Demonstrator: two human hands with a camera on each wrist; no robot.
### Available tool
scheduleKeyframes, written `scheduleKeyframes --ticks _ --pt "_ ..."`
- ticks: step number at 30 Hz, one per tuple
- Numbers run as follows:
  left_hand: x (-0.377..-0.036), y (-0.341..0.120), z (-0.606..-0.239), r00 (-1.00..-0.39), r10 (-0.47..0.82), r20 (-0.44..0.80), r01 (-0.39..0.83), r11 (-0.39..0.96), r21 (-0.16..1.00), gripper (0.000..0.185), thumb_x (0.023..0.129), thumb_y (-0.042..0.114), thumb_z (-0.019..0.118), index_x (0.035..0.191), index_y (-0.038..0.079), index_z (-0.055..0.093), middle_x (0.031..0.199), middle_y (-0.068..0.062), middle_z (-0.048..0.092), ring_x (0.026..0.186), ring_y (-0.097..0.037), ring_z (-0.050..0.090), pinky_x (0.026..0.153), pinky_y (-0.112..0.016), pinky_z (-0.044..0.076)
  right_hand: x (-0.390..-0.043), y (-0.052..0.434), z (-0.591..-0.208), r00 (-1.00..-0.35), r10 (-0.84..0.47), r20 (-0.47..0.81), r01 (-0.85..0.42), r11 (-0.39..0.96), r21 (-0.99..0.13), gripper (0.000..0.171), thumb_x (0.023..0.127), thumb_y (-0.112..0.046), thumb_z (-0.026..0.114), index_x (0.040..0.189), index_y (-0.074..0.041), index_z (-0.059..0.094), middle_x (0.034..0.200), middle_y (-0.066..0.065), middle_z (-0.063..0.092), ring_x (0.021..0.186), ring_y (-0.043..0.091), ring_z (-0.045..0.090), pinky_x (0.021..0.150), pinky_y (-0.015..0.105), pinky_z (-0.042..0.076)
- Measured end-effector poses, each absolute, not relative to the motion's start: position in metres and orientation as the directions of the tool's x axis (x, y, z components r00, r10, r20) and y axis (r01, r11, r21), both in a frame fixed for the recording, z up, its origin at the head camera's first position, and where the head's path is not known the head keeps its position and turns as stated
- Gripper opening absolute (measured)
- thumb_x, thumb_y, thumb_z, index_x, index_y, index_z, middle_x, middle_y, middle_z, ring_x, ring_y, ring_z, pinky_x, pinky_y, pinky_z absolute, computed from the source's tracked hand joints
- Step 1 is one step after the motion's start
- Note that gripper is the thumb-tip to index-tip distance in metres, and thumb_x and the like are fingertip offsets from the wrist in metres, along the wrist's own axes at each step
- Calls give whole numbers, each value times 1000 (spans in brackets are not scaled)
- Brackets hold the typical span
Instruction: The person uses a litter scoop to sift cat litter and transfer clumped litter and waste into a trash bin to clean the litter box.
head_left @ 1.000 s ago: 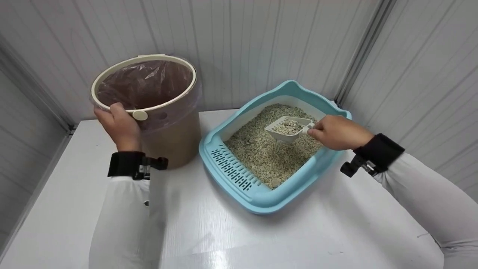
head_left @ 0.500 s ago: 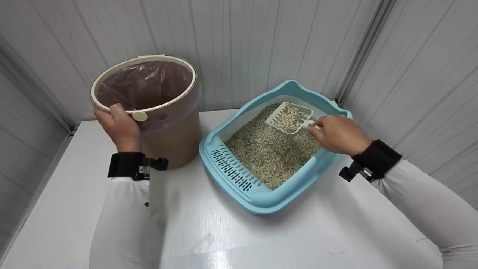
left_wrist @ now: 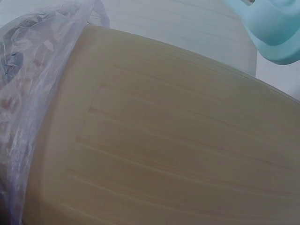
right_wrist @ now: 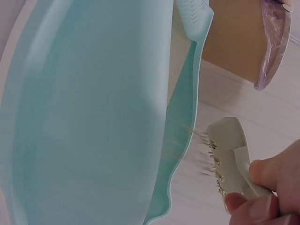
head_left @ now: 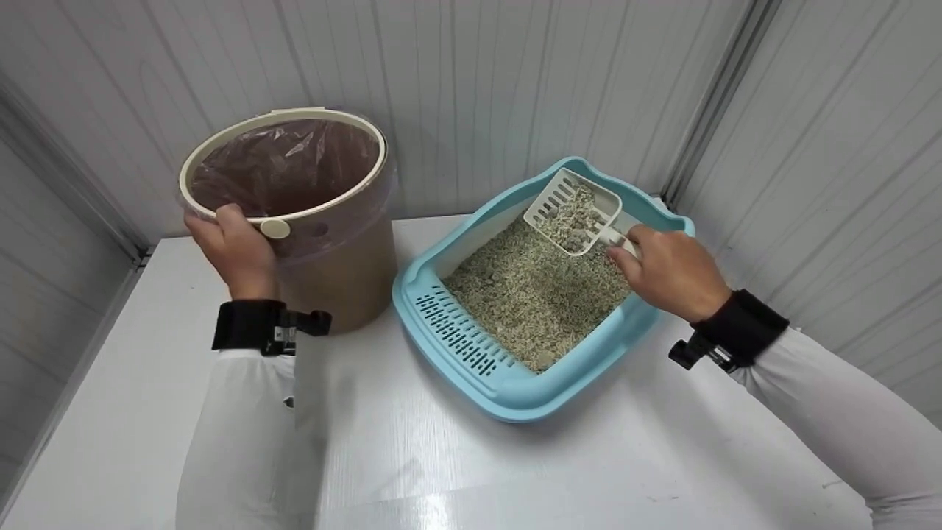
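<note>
The right hand (head_left: 666, 269) grips the handle of the white slotted scoop (head_left: 574, 213), which is lifted and tilted above the far corner of the blue litter box (head_left: 471, 368), with clumps in it; the left hand (head_left: 235, 250) holds the rim of the lined bin (head_left: 283, 165) at the bench's far left corner. To do this step well, I think the scoop should be shaken gently over the box so loose litter (head_left: 530, 294) falls through the slots; it should be kept level so the clumps do not spill on the bench (head_left: 515, 471).
</note>
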State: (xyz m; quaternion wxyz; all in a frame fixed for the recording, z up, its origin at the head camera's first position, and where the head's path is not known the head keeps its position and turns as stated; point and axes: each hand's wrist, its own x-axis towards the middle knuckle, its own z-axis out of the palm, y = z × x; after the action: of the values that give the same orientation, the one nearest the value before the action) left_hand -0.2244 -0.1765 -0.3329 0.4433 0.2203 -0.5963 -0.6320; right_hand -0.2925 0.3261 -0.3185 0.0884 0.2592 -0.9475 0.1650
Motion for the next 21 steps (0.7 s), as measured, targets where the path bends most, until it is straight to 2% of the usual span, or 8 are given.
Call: scheduleKeyframes --ticks 4,10,14,21 --pt "-224 -175 -332 -515 -823 242 301 91 949 53 103 10 32 156 5 30 158 -11 42 143 -14 47 111 -11 38 -292 326 -317 -855 -468 224 -518 798 -308 37 108 -37 56 103 -4 71 72 6 61 57 17 49 55 32 38" --pt "-223 -174 -332 -502 -822 269 342 97 935 54 101 9 31 155 5 31 155 -12 45 140 -16 49 114 -15 39 -292 326 -311 -877 -473 86 -459 771 -441 44 110 -44 48 100 -8 71 73 1 50 62 17 44 63 34 37" --pt "-223 -175 -332 -498 -823 274 345 102 933 55 101 9 32 156 5 31 155 -12 45 140 -16 49 115 -16 39 -294 328 -307 -880 -475 -2 -406 754 -516 48 110 -49 46 99 -9 71 68 -3 43 58 12 39 56 31 36" --pt "-223 -174 -332 -510 -822 254 323 90 942 55 102 10 31 156 5 29 156 -12 44 141 -15 48 113 -13 39 -300 332 -303 -863 -473 -178 -222 672 -706 51 111 -47 45 117 -4 71 65 -9 40 53 5 34 49 24 32"
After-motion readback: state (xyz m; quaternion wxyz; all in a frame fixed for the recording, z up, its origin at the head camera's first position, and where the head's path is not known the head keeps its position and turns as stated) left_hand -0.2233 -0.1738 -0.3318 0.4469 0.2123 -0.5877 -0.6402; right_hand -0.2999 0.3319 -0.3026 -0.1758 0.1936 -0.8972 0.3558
